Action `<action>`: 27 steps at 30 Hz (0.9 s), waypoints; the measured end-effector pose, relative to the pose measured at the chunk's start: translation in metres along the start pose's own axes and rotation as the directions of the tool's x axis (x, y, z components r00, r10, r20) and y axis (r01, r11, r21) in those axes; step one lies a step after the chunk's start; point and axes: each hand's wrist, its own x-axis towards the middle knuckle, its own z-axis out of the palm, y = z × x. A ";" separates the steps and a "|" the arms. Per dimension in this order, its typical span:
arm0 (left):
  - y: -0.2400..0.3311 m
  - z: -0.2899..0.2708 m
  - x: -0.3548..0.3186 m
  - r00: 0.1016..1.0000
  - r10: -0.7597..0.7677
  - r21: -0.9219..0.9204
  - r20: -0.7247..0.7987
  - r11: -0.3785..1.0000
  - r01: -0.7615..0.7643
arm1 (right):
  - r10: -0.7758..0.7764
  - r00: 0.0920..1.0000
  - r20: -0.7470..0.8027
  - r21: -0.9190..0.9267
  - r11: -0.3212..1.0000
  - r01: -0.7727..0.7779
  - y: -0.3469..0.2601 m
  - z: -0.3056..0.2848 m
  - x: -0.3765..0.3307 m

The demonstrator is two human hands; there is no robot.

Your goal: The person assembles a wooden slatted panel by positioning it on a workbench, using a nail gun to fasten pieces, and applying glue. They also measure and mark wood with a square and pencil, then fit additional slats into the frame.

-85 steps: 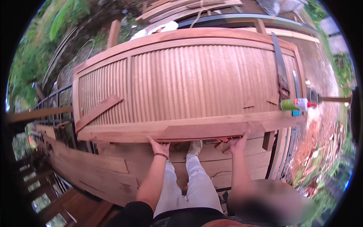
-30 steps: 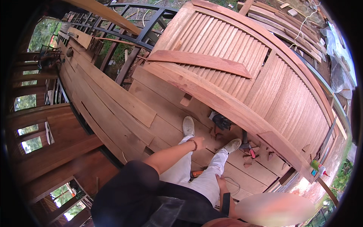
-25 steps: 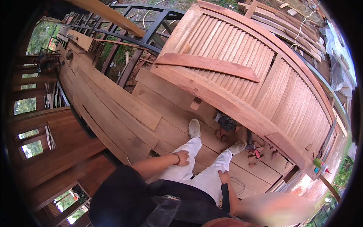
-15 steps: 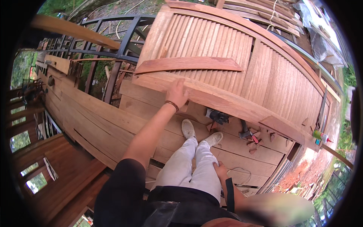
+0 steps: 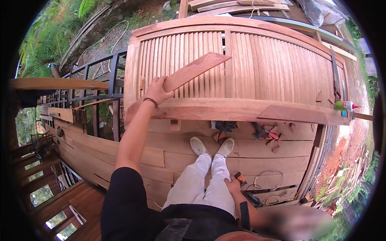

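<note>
Left hand: the left hand (image 5: 156, 90) is stretched out ahead with the arm nearly straight, its fingers clasped over the lower left end of a loose flat reddish-brown wooden board (image 5: 196, 71); a dark bead bracelet (image 5: 151, 101) circles the wrist.

Board: the loose board lies slanted across the large slatted panel of pale reddish wood with a curved top rail (image 5: 257, 68), its lower end at the panel's near left corner under the hand, its upper end pointing up and right toward the middle of the slats.

Panel: it lies flat before the person, and its thick plain near rail (image 5: 241, 109) runs left to right just beyond the feet.

Right hand: the right hand (image 5: 233, 186) rests low on the right thigh, fingers loosely curled and holding nothing, just beside a small orange and black tool (image 5: 240, 178) on the plank floor.

Legs and feet: pale trousers, with two off-white shoes (image 5: 212, 146) side by side on the wide wooden floor planks (image 5: 257, 160), near the panel's near rail.

Far right of the near rail: a green plastic bottle with a red tip (image 5: 345, 106) lies at the panel's near right corner.

Floor under the rail: dark gloves (image 5: 225, 125), red-handled pliers (image 5: 265, 132) and small wood offcuts lie scattered to the right of the shoes; a thin pale cable (image 5: 265, 176) loops on the planks near the right hand.
</note>
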 end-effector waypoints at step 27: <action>-0.204 -0.011 -0.039 0.839 -0.520 -0.697 -0.159 0.661 0.277 | -0.584 0.295 -0.756 -0.336 0.733 0.591 -0.324 -0.076 0.097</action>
